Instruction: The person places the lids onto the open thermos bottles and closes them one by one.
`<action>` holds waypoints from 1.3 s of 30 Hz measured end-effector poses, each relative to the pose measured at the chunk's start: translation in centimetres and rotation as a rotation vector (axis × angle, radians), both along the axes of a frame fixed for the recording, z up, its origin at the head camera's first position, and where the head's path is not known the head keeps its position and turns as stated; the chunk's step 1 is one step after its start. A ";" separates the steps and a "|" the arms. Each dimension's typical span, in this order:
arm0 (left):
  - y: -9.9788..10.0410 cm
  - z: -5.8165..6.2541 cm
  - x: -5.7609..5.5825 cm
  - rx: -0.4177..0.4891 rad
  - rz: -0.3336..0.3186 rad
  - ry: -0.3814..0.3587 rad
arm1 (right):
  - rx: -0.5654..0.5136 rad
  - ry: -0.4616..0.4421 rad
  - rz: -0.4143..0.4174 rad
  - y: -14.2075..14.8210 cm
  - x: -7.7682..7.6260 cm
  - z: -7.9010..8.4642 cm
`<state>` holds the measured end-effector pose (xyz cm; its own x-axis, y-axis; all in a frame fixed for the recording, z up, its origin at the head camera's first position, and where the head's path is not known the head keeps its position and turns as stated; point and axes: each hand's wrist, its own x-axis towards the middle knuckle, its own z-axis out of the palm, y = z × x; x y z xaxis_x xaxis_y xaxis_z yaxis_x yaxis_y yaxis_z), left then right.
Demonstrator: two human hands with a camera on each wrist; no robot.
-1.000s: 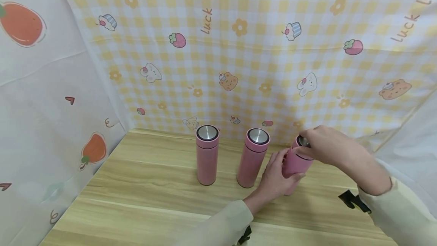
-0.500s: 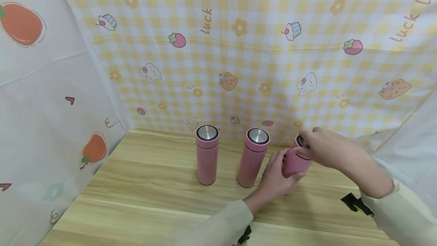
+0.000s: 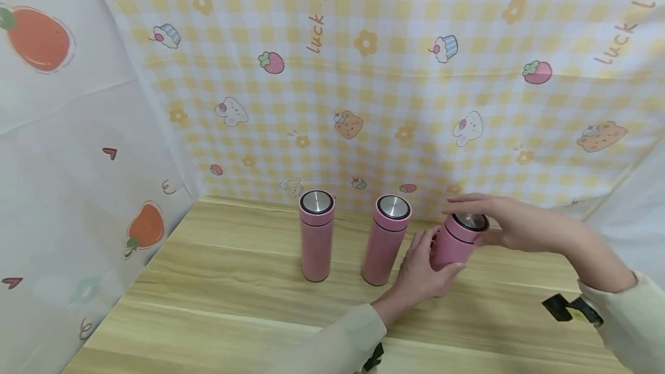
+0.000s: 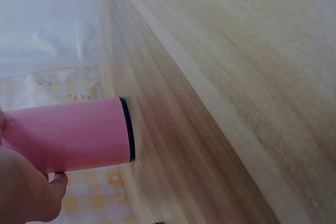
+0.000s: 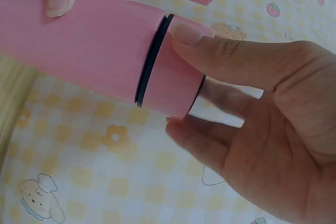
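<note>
Three pink thermos bottles with steel-topped, black-ringed lids stand in a row in the head view. My left hand grips the body of the rightmost thermos, whose base rests on the table in the left wrist view. Around the lid of that bottle is my right hand, its thumb on the pink side and its other fingers reaching round the far side. The lid sits on the bottle, a black ring showing at the seam. The middle thermos stands just left of my left hand, and the left thermos stands farther along.
The wood-grain table extends forward to a yellow checked cloth hanging behind the bottles. White printed cloth hangs on the left side. Another pale cloth borders the right.
My right hand has turned and shifted right, its fingers straighter over the lid, so more of the steel top shows. My left hand and the other bottles have stayed put.
</note>
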<state>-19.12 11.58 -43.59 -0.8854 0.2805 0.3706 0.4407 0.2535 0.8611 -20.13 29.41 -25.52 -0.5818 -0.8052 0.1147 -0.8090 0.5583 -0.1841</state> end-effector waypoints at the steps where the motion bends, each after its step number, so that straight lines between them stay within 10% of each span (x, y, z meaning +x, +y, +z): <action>1: 0.0 0.0 0.0 0.000 0.000 -0.004 | -0.004 -0.001 0.017 0.0 -0.1 0.0; 39: 0.1 -0.2 -0.1 -0.006 0.006 0.011 | 0.090 -0.146 -0.192 -2.5 0.3 1.2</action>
